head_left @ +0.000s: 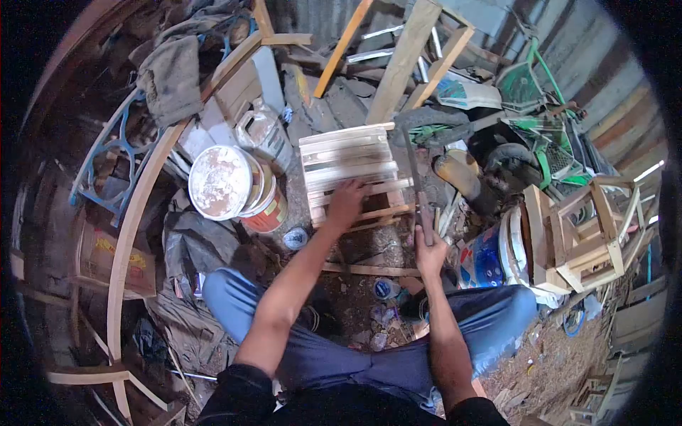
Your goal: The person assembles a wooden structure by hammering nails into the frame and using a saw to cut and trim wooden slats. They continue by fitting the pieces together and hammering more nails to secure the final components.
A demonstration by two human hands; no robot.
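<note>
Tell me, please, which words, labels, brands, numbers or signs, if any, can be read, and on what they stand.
None can be read.
Cardboard box: yellow and red print, too blurred.
Red-orange bucket: label too small.
Blue bucket: label too blurred.
Small blue-and-white container: marking too small.

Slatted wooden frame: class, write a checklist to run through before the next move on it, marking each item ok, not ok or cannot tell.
1. Right hand grips the long hand tool by its handle: ok.
2. Left hand is at the slatted wooden frame, over its slats nearer the person: ok.
3. Left hand is apart from the tool, which is at the frame's right side: ok.
4. Ground between the legs is clear: not ok; litter and a small tub lie there.
5. Slats are firmly fastened: cannot tell; fixings are too small to see.
</note>
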